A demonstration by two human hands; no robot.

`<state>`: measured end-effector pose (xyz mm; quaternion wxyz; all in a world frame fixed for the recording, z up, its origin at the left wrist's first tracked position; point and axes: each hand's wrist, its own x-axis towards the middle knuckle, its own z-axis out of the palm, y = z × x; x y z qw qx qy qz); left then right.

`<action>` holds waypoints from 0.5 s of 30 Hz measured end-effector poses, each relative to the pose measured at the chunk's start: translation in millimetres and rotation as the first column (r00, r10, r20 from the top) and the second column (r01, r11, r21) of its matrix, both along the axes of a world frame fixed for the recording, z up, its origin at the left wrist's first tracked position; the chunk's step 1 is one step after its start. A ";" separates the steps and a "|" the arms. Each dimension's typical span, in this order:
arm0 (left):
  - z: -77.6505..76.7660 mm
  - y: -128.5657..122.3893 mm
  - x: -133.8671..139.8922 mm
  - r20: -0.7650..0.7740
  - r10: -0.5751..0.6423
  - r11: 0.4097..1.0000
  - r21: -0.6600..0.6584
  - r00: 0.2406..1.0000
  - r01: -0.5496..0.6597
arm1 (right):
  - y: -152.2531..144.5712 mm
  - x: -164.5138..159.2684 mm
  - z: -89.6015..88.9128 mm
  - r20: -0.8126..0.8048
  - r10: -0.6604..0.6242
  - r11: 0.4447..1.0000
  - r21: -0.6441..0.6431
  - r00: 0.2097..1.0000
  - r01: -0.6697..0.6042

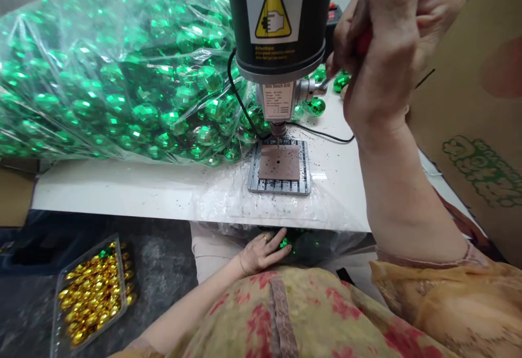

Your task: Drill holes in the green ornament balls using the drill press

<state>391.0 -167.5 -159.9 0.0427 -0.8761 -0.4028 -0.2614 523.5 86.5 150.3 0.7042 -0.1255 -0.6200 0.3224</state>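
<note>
A small bench drill press (279,26) stands in front of me. My right hand (383,48) is closed round its feed handle (361,43), whose red grip shows between the fingers. The drill bit (278,143) points down over a brown plate (279,170) with a small hole, lying on the slotted metal base (305,189). Black shavings are scattered there, and no ball is under the bit. Low by my lap, below the table edge, my left hand (265,252) has its fingers apart over shiny green faceted balls (284,242) in clear plastic; its fingertips are partly hidden.
A large clear bag of green faceted balls (122,86) fills the table's left side. Loose green balls (316,106) and a black cable (322,130) lie behind the drill. A clear tub of gold balls (92,293) stands lower left. A cardboard box (468,92) is at right.
</note>
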 end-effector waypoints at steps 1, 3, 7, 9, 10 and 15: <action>-7.0 0.0 -0.7 -0.010 -0.019 0.997 -0.072 1.000 0.018 | 0.7 -0.1 0.7 -0.004 0.005 1.000 0.003 1.000 -0.005; -16.9 4.5 2.0 -0.063 -0.039 0.968 -0.250 0.997 0.022 | 2.4 0.0 1.3 -0.002 -0.001 1.000 0.011 1.000 0.001; -28.3 22.9 14.0 -0.335 0.067 0.796 -0.550 0.940 -0.253 | 7.3 3.0 3.8 0.078 -0.076 0.996 0.058 0.994 0.072; -33.7 29.4 15.8 -0.454 0.151 0.673 -0.604 0.878 -0.428 | 9.8 5.6 7.5 0.134 -0.126 0.992 0.039 0.983 0.122; -36.5 30.7 14.8 -0.490 0.180 0.626 -0.612 0.853 -0.483 | 11.1 6.7 9.8 0.159 -0.147 0.989 0.020 0.976 0.146; -45.9 18.2 0.1 -0.509 0.211 0.576 -0.625 0.835 -0.526 | 24.0 5.6 16.4 0.231 -0.092 0.991 -0.070 0.968 0.111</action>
